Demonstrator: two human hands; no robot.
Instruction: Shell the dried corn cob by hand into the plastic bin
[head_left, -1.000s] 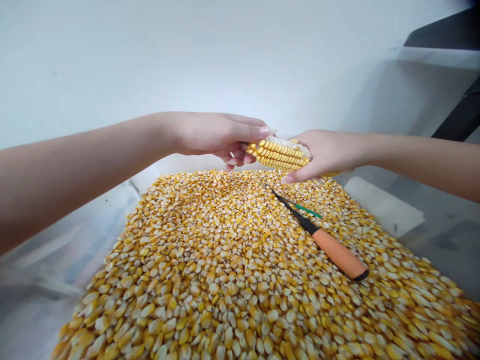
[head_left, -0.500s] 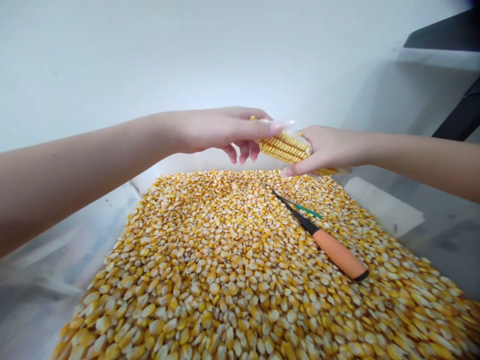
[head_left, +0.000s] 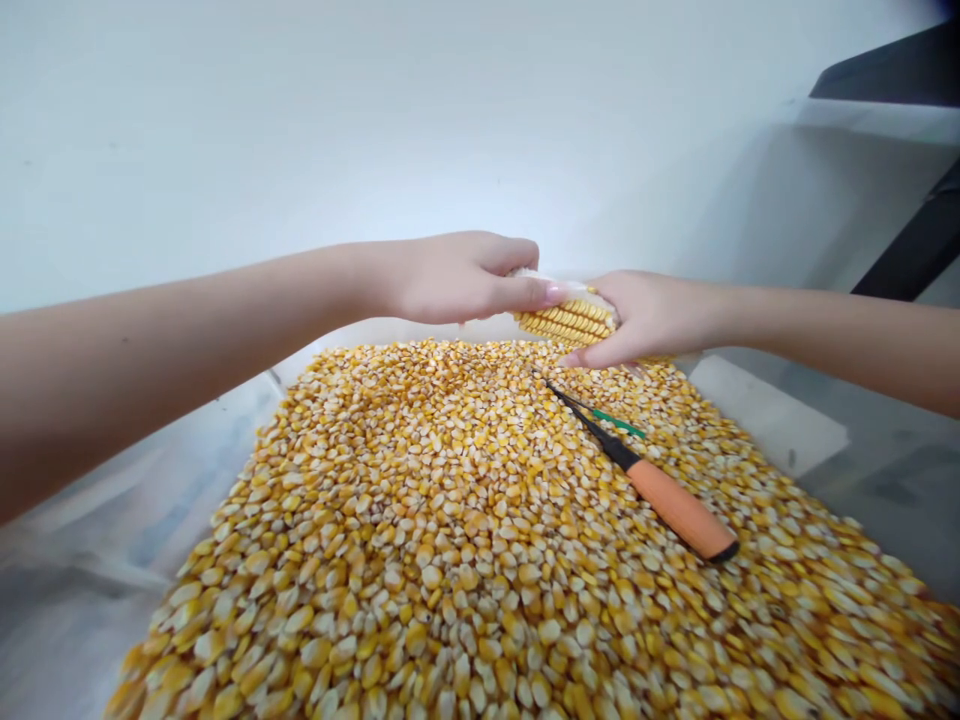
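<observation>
I see the cob [head_left: 568, 322] held between both hands, in the air just above the far end of the kernels [head_left: 480, 540]. The right hand [head_left: 649, 315] is closed around the right part of the cob, with the thumb under it. The left hand [head_left: 461, 278] is closed on the left end, and its thumb lies along the top of the cob. Only a short part with yellow rows shows between the two hands; a pale bare piece is visible at the top near the left fingers. The kernels fill a clear bin [head_left: 225, 440] and reach almost to my lower edge of view. On the kernels, near the right hand but apart from it, lies a tool with an orange handle [head_left: 679, 510] and a dark thin blade that points toward the cob. A thin green stick [head_left: 616, 423] lies just beside the blade. Nothing stands between the hands and the tool. The ends of the cob are hidden inside the hands, so I cannot tell how long it is. The bin walls are hard to make out against the white wall [head_left: 375, 120]. A dark shape at the top right corner is cut off.
</observation>
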